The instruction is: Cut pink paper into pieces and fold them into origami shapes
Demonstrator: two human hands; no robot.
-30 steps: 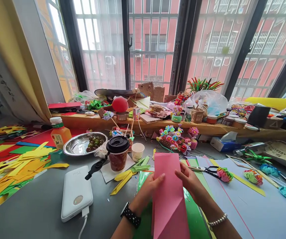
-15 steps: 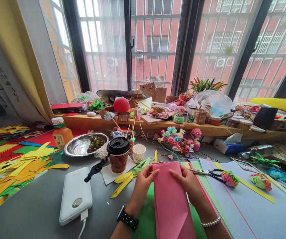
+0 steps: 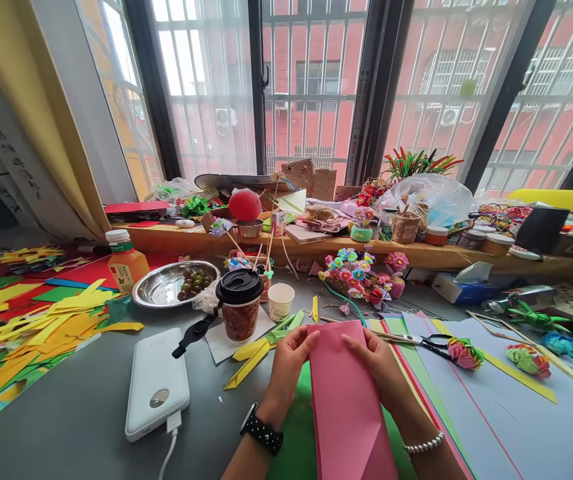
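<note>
A folded pink paper stands between my hands, its top edge level and a diagonal crease low on its right side. My left hand pinches the upper left corner between thumb and fingers. On the upper right, my right hand grips the edge, thumb on the front face and fingers behind. Green paper lies beneath. Scissors rest on stacked coloured sheets to the right, touching a folded paper flower.
Left of my hands are a white power bank with a cable, a lidded coffee cup, a paper cup and a metal plate of grapes. Yellow paper strips lie far left. Craft flowers stand behind.
The view has shifted slightly, so the table items appear a little further right. Both hands keep their hold on the pink paper, with barely any movement.
</note>
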